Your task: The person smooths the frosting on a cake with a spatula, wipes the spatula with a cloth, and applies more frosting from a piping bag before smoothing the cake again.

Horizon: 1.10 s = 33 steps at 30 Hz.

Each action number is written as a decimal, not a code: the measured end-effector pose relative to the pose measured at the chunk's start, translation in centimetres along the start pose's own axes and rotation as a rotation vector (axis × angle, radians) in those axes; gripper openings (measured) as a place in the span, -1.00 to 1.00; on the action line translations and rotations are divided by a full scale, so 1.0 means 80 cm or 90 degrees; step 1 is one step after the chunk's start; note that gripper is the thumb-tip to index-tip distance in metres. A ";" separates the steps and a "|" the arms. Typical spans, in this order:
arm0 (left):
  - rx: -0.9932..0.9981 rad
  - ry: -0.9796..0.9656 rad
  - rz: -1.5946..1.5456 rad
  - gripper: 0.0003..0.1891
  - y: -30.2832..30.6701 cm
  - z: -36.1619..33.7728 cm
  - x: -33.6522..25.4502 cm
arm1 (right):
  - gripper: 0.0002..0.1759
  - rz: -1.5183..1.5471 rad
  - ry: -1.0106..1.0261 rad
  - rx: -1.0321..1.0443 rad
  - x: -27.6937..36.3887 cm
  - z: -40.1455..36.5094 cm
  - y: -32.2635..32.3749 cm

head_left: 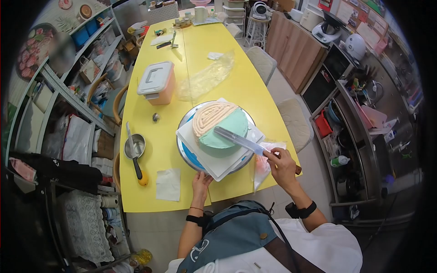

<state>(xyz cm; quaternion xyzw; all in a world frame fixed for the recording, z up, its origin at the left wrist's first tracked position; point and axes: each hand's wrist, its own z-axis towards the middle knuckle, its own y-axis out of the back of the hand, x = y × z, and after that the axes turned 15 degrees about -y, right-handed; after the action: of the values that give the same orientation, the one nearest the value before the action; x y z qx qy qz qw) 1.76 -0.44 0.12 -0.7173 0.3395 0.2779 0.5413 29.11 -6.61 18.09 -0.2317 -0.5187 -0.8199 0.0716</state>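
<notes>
A round cake (220,123), part covered in piped cream-pink ridges and part in smooth mint-green frosting, sits on a white square board (221,170). The board lies on a metal cake turntable (183,156). My right hand (281,164) is closed around the wooden handle of an icing spatula (241,142), whose long blade reaches over the green frosting. My left hand (200,184) grips the turntable's near rim with its fingertips. Beneath and beside the right hand lies a clear piping bag (261,172) with pinkish contents.
Left of the turntable are a small metal pot (139,144) with a spatula across it, a white paper sheet (168,184) and a piping nozzle (156,117). Farther back stand a lidded pink tub (158,84) and a crumpled plastic bag (207,77). Chairs (293,123) flank the yellow table (227,193).
</notes>
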 end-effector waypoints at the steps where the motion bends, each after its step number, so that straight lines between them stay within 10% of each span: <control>1: 0.004 -0.001 -0.002 -0.80 0.001 0.001 0.003 | -0.61 -0.001 0.000 0.009 0.003 -0.002 -0.001; 33: 0.144 0.173 0.108 -0.69 -0.037 -0.020 0.007 | -0.72 0.000 -0.021 0.099 0.041 -0.036 0.017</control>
<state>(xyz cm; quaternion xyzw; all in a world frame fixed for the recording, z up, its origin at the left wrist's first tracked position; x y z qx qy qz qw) 4.48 -1.58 1.83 -0.6517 0.4977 0.1833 0.5422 25.84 -9.41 19.69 -0.2391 -0.5817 -0.7733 0.0806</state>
